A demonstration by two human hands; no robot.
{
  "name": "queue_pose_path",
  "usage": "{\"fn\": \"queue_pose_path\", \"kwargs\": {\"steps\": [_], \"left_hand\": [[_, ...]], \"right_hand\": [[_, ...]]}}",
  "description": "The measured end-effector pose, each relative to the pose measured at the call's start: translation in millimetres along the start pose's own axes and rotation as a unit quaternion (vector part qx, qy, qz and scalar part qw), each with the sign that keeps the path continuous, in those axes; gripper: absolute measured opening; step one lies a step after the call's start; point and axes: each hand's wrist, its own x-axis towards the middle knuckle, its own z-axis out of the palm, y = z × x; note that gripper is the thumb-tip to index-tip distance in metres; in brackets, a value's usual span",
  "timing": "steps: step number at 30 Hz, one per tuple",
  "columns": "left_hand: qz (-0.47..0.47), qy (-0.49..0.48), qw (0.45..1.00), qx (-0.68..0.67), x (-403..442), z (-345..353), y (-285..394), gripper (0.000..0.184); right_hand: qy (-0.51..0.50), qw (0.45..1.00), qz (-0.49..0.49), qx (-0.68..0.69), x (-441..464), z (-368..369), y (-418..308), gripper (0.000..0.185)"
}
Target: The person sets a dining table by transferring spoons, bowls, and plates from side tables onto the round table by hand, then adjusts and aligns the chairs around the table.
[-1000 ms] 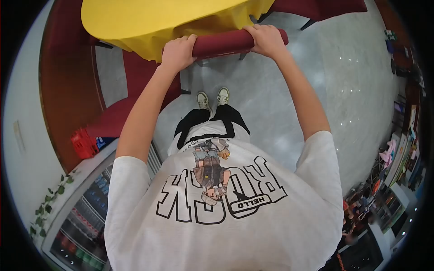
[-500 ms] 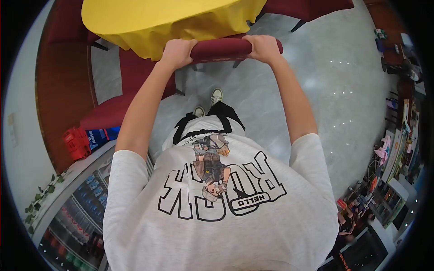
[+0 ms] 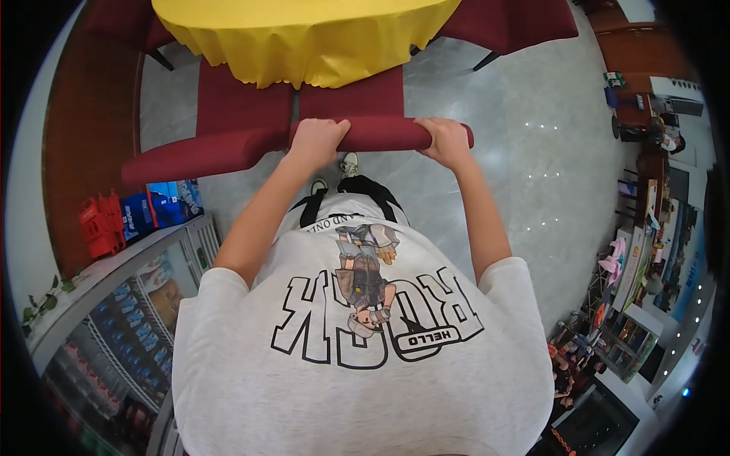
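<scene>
Both my hands grip the top of a dark red upholstered chair (image 3: 384, 134) by its backrest. My left hand (image 3: 318, 143) is wrapped over the backrest's left end, with the thumb along the top. My right hand (image 3: 446, 141) closes round the other end near the corner. The chair's seat shows beyond the backrest, its far part hidden under a yellow tablecloth (image 3: 319, 49). Close on the left stands a second dark red chair (image 3: 201, 154), its seat also reaching under the cloth.
More dark red chairs stand at the table's far right (image 3: 517, 30) and far left. A drinks fridge (image 3: 114, 349) is at lower left, with a red crate (image 3: 101, 224) and blue boxes (image 3: 163, 207) on top. Grey tiled floor (image 3: 525, 175) lies to the right; cluttered shelves line the far right.
The gripped chair has come nearer to me and now stands beside the left chair. Both hands have kept hold of its backrest. More of its seat shows.
</scene>
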Motion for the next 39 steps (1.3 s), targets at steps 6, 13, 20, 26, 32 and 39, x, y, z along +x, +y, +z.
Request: {"fn": "queue_pose_path", "kwargs": {"steps": [6, 13, 20, 26, 32, 39], "left_hand": [[0.009, 0.021, 1.0, 0.0, -27, 13, -6, 0.038], [0.053, 0.213, 0.976, -0.003, -32, 25, -7, 0.031], [0.01, 0.172, 0.985, -0.006, -35, 16, 0, 0.047], [-0.043, 0.187, 0.981, 0.02, -37, 12, 19, 0.049], [-0.161, 0.153, 0.973, 0.061, -35, 25, 45, 0.068], [-0.134, 0.073, 0.98, 0.127, 7, 30, 149, 0.097]], "right_hand": [[0.016, 0.999, 0.023, -0.024, -18, 8, -33, 0.045], [0.001, 0.999, 0.029, -0.035, -14, 8, -31, 0.051], [0.044, 0.998, 0.032, -0.014, -21, 3, -39, 0.064], [0.069, 0.998, 0.015, 0.004, -26, 14, -29, 0.059], [0.086, 0.995, -0.001, 0.042, -40, 22, -22, 0.06], [0.184, 0.976, 0.035, 0.109, -137, -1, -6, 0.06]]}}
